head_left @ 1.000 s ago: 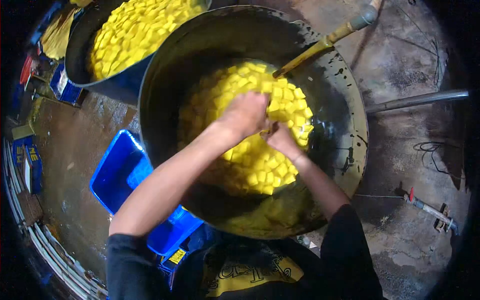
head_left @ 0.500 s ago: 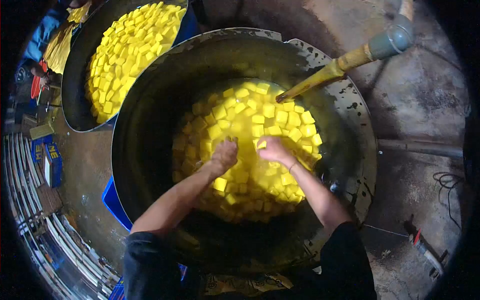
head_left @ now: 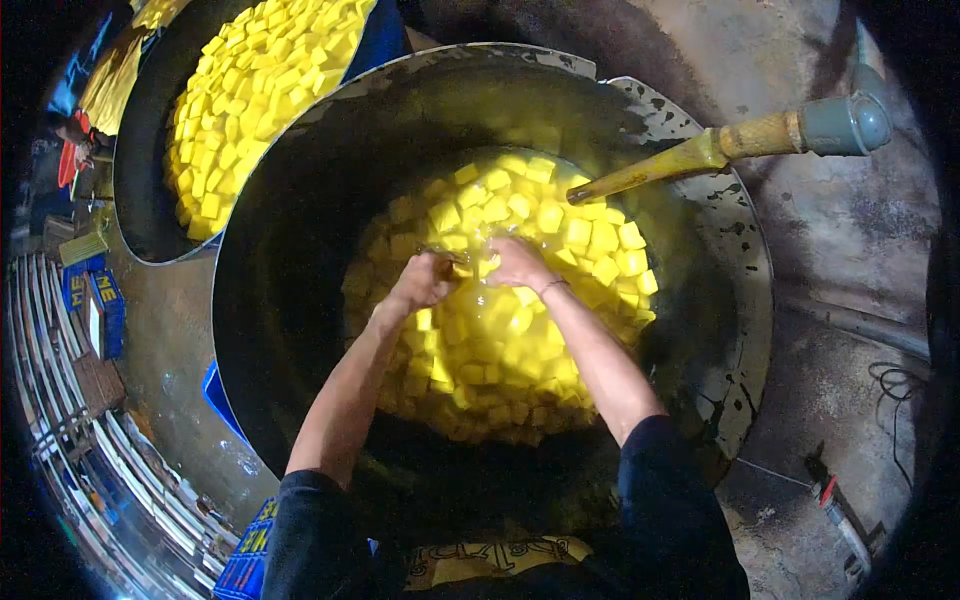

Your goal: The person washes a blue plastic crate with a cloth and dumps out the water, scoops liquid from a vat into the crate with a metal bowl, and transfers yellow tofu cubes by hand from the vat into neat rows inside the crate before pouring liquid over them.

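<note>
A large dark round vat (head_left: 300, 230) holds cloudy yellow liquid with many yellow tofu cubes (head_left: 605, 238) in it. My left hand (head_left: 428, 278) is at the liquid's surface, fingers curled; a bit of yellow shows by the fingertips, but what they grip is hidden. Close to its right, my right hand (head_left: 518, 264) has its fingers bent around a yellow tofu cube (head_left: 488, 266). Ripples and bright glints surround both hands. Some cubes lie deeper and look dim below the wrists.
A stained pipe (head_left: 680, 165) with a grey elbow reaches over the vat's right rim. Upper left stands a second vat (head_left: 140, 190) full of yellow cubes. Blue crates (head_left: 105, 310) and a slatted rack (head_left: 50, 380) lie left; a cable (head_left: 895, 400) is on the right floor.
Both hands have shifted up and to the left in view, the right one more, so they are nearer each other. The camera view has also shifted slightly, and the pipe appears turned.
</note>
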Tool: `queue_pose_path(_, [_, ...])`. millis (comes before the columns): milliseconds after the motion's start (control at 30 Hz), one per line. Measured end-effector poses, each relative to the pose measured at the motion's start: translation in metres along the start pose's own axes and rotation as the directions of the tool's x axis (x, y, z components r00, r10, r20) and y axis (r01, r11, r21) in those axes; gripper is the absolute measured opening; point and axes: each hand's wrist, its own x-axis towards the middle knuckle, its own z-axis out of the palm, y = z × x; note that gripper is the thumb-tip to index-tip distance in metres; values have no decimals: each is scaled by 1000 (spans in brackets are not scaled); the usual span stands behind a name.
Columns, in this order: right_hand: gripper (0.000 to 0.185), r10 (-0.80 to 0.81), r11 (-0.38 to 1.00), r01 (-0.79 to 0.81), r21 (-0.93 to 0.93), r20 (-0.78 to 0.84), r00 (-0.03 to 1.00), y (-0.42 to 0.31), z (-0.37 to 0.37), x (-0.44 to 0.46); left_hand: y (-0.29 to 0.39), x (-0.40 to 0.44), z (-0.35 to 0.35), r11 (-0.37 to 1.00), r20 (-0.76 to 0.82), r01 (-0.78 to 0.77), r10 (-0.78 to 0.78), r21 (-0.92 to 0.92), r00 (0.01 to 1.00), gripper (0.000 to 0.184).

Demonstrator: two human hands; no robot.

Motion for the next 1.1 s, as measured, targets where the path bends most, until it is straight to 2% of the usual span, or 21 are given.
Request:
queue_pose_path(33, [38, -112, 975, 115, 190, -26, 993, 6, -5, -11, -6, 1, 12, 887, -75, -13, -24, -462, 997, 30])
queue_pose_path(67, [38, -109, 977, 112, 181, -24, 994, 12, -5, -19, -6, 0, 19, 571, -128, -60, -80, -818, 989, 43])
queue_pose_path(100, [39, -113, 928, 146, 342, -114, 987, 16, -5, -28, -8, -1, 25, 435, -175, -152, -12, -888, 985, 44])
queue_pose_path(133, [41, -101, 852, 191, 487, -205, 974, 17, -5, -37, -6, 1, 28, 425, -179, -159, -7, -891, 984, 44])
queue_pose_path(200, [39, -47, 796, 186, 576, -247, 968, 11, 1, -51, 3, 9, 38, 282, 48, 109, -216, -953, 975, 36])
queue_pose_path(233, [38, -1, 772, 202, 602, -317, 949, 0, -2, -61, 13, 12, 45, 276, 48, 105, -207, -955, 977, 36])
queue_pose_path(333, [38, -19, 795, 310, 522, -488, 873, -15, 10, -65, 51, 20, 73, -365, -50, -184, -347, -912, 936, 34])
queue_pose_path(433, [35, 27, 869, 260, 422, -565, 825, -34, 2, -79, 66, 29, 83, -488, -70, -266, -382, -831, 922, 35])
queue_pose_path(533, [32, 47, 802, 232, 550, -445, 894, -53, -18, -96, 75, 29, 91, -568, -83, -305, -383, -764, 920, 37])
queue_pose_path(600, [32, -137, 942, 293, 166, -606, 784, -72, -30, -104, 80, 29, 94, -546, -243, -316, -204, -776, 948, 35])
queue_pose_path(633, [34, -155, 939, 322, 120, -689, 708, -59, -11, -87, 86, 28, 93, -547, -254, -327, -206, -771, 945, 35])
queue_pose_path(733, [44, -270, 955, 295, -19, -465, 843, -19, 23, -45, 95, 25, 83, -775, -44, -432, -467, -462, 883, 37])
queue_pose_path(767, [53, -130, 821, 263, 507, -282, 951, -56, -16, -65, 112, 7, 53, -700, -71, -516, -559, -494, 826, 35])
queue_pose_path(800, [49, 149, 539, 75, 839, -182, 972, -71, -27, -67, 103, 6, 43, -780, -101, -468, -471, -415, 876, 31])
queue_pose_path(867, [41, 282, 780, -28, 626, -310, 908, -62, -16, -52, 102, -4, 6, -728, -246, -509, -446, -459, 860, 29])
queue_pose_path(900, [41, 258, 784, -12, 621, -309, 915, -58, 13, -48, 108, -13, -21, -701, -289, -524, -438, -484, 851, 28])
queue_pose_path(933, [31, -17, 906, 239, 350, -535, 845, -50, 60, -47, 117, -26, -50, -670, -330, -541, -428, -509, 841, 27])
queue_pose_path(967, [25, -196, 978, 206, -21, -408, 892, -40, 114, -15, 127, -37, -75, -710, -397, -530, -367, -464, 841, 27])
queue_pose_path(1000, [25, -366, 887, 251, -387, -261, 893, -30, 166, 16, 137, -49, -98, -749, -465, -513, -308, -419, 830, 27])
queue_pose_path(1033, [28, -181, 971, 118, -209, -318, 931, -70, 148, -14, 147, -63, -120, -778, -563, -509, -250, -368, 788, 28])
queue_pose_path(1100, [35, -97, 988, 141, 70, -430, 897, -105, 141, -42, 159, -106, -155, -805, -679, -517, -208, -290, 704, 30])
